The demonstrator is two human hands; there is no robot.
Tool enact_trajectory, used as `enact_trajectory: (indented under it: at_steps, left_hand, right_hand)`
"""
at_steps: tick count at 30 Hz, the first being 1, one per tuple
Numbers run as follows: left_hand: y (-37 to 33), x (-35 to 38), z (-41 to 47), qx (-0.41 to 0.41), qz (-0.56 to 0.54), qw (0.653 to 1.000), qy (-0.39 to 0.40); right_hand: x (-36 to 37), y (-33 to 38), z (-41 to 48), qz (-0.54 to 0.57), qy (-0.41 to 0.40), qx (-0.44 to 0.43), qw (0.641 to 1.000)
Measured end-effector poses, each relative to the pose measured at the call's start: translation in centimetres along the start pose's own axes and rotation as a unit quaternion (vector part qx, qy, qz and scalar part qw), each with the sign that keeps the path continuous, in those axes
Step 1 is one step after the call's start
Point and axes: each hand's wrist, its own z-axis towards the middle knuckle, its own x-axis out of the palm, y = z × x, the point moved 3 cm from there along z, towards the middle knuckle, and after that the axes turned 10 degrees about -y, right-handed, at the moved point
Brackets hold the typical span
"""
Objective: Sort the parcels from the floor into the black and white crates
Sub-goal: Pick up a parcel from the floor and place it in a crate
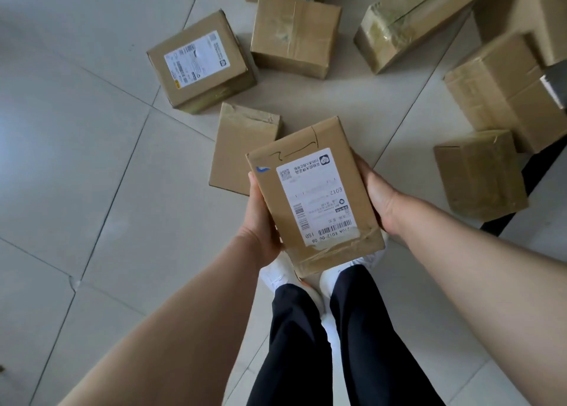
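Parcel point(316, 201) in hand, label point(316, 190) up.
Left hand point(260, 218) and right hand point(379, 197) grip its sides mid-frame; next, I'd say, choose a crate, neither plainly visible.

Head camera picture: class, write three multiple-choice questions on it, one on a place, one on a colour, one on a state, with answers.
1. Where is the parcel marked E012? A on the floor; B between both hands; C in a crate.
2. What colour are the shoes? A black; B red; C white.
3. Which way does its label face? A up; B down; C sideways.
Answers: 1 B, the left hand and right hand grip its sides; 2 C, white shoes show below it; 3 A, its print faces the camera.
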Motion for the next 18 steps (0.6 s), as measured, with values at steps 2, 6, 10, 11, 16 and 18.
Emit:
enact_trajectory:
  at_steps: [2, 6, 10, 11, 16, 18]
  left_hand:
    - [-0.7, -0.4, -1.5, 0.004, 0.026, 1.000, -0.001]
    - [-3.3, -0.4, -7.1, 0.022, 0.077, 0.997, 0.001]
    - [-7.0, 0.3, -14.3, 0.051, 0.106, 0.993, 0.012]
    - [-7.7, 0.5, -16.2, 0.056, 0.115, 0.992, 0.018]
    - [-11.6, 1.7, -25.4, 0.120, 0.129, 0.983, 0.041]
    - [-12.7, 1.9, -29.1, 0.148, 0.126, 0.980, 0.043]
  right_hand:
    - [0.0, 0.4, -2.1, -0.014, -0.004, -0.009, 1.000]
    - [0.6, 1.6, -7.7, 0.018, 0.005, -0.016, 1.000]
    - [0.7, 4.9, -14.4, 0.032, -0.014, -0.032, 0.999]
    - [0.4, 6.0, -16.1, 0.034, -0.020, -0.039, 0.998]
    - [-1.6, 11.2, -23.6, 0.049, -0.032, -0.120, 0.991]
    - [-1.8, 12.7, -27.0, 0.027, -0.012, -0.162, 0.986]
